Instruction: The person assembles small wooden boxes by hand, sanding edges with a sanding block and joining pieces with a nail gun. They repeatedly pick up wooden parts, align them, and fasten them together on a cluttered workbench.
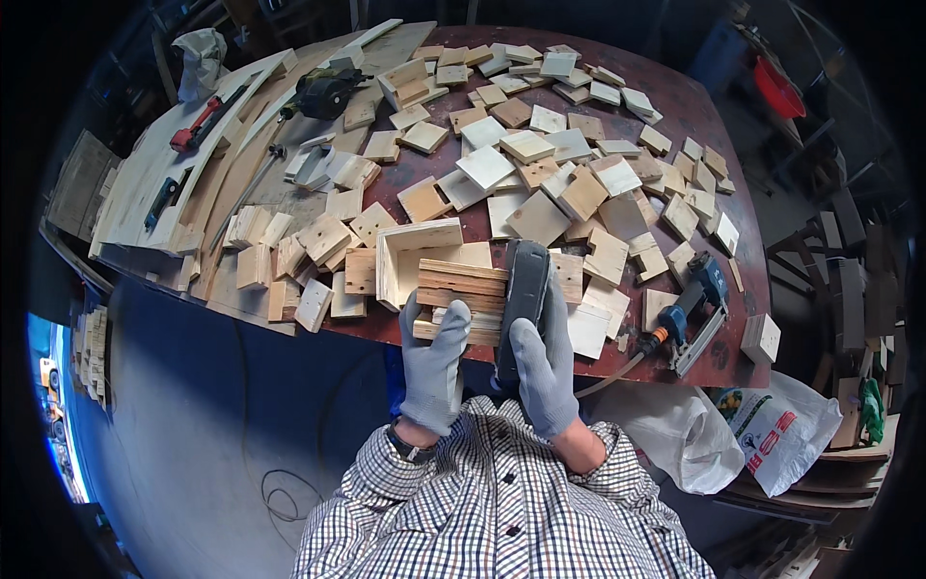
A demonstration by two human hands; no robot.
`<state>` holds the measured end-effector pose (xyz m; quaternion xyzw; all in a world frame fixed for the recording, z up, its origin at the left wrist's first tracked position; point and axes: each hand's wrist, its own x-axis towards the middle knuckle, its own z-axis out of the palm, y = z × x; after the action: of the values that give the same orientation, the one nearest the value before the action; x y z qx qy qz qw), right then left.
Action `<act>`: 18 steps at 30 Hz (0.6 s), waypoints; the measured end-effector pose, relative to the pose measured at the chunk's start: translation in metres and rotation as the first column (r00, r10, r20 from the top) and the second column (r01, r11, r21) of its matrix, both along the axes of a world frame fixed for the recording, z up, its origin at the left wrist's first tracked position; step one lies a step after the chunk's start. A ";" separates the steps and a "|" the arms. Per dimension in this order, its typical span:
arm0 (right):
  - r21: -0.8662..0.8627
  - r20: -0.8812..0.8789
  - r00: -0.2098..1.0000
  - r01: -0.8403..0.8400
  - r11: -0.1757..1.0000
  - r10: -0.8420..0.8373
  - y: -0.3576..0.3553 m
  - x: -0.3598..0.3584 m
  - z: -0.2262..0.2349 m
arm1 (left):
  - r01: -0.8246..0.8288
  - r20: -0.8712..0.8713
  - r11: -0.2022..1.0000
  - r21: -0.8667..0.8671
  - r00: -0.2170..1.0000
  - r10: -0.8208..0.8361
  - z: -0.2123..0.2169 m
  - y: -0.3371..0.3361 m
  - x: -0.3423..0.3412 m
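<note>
Close in front of my chest, my left hand (pixel 432 372) in a grey glove is closed around a stack of flat wooden pieces (pixel 463 280) with layered edges. My right hand (pixel 547 372), also gloved, grips a long black block-shaped thing (pixel 527 275) standing against the right end of the stack; its exact kind I cannot make out. The right thumb lies on its near face while the other fingers go behind it. Just beyond the stack is a box-like piece of pale boards (pixel 390 261), partly hidden by it.
Many loose wooden blocks (pixel 529 147) cover the dark red table (pixel 675 82). At right lies a blue nail gun (pixel 694 299) with a hose. Far left are a power drill (pixel 328 94), a red tool (pixel 196 125) and long boards (pixel 135 198). White sacks (pixel 685 434) sit below the right edge.
</note>
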<state>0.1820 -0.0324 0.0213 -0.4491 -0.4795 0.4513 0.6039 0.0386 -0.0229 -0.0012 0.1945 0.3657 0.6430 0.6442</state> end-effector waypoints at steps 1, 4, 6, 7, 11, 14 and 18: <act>-0.070 -0.085 0.996 -0.034 0.997 0.027 0.009 0.002 0.004 | 0.000 -0.006 1.000 -0.024 1.000 0.000 0.005 0.001 0.000; -0.165 -0.266 0.960 -0.132 0.977 0.084 0.029 0.008 0.006 | 0.024 -0.164 1.000 0.004 0.986 -0.023 0.002 0.008 -0.001; -0.133 -0.152 0.986 -0.085 0.988 0.065 0.034 0.008 -0.006 | 0.066 -0.106 0.998 -0.019 0.992 -0.067 0.003 0.008 -0.006; -0.142 -0.175 0.981 -0.105 0.984 0.080 0.032 0.009 0.002 | 0.067 -0.111 0.998 -0.006 0.992 -0.067 0.004 0.008 -0.008; 0.103 0.247 0.968 0.009 0.995 -0.035 0.023 0.012 -0.007 | 0.015 -0.165 0.999 0.046 0.986 -0.007 0.003 0.005 -0.009; 0.315 0.592 0.802 -0.131 0.940 -0.086 -0.004 0.008 -0.017 | -0.072 -0.095 0.997 0.030 0.993 0.075 0.006 0.015 -0.013; 0.399 0.740 0.664 -0.306 0.864 -0.107 -0.010 0.027 -0.031 | -0.111 -0.044 0.994 -0.011 0.993 0.111 0.015 0.017 -0.027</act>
<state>0.2092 -0.0423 -0.0092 -0.3958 -0.8056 0.1253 0.4227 0.0118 -0.0057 0.0139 0.1837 0.3941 0.6710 0.6006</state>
